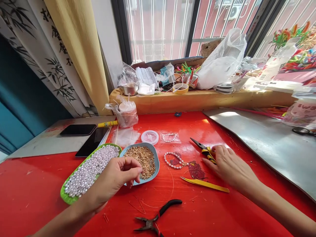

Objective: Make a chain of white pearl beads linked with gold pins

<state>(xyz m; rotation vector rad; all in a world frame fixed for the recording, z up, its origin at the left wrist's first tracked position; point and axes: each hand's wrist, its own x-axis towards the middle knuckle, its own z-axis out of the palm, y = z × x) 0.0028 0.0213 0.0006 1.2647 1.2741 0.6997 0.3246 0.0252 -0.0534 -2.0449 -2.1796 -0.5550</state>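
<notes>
"From the head view, why's the bowl (156, 157) by the left hand (120, 171)?"
"Probably keeps gold beads (147, 161) within reach — those fingers pinch together."
"And the right hand (230, 163)?"
"Over the yellow-handled pliers (206, 151) on the counter (209, 214) — gripping or not, I can't tell."

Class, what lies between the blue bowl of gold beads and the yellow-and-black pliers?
The head view shows a pearl bracelet overlapping a dark red patch there.
</notes>
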